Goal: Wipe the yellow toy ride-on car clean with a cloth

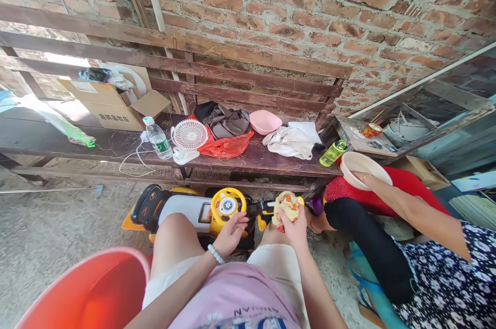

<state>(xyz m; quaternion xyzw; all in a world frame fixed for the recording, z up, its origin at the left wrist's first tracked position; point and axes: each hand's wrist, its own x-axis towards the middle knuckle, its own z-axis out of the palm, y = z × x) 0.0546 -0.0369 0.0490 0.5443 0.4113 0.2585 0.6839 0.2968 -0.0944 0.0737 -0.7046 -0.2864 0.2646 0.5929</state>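
Before a brick wall (329, 3), the right hand (293, 225) grips a filled bun (287, 206); the left hand (231, 233) spreads wide beside the toy car (186, 210).

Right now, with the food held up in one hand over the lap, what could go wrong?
1. The right hand alone holds the filled flatbread by its lower end; filling might drop onto the shorts.
2. The left hand is open beside the toy car, so it gives no support if the grip slips.
3. Another person's arm holds a bowl close by; a bump seems possible.
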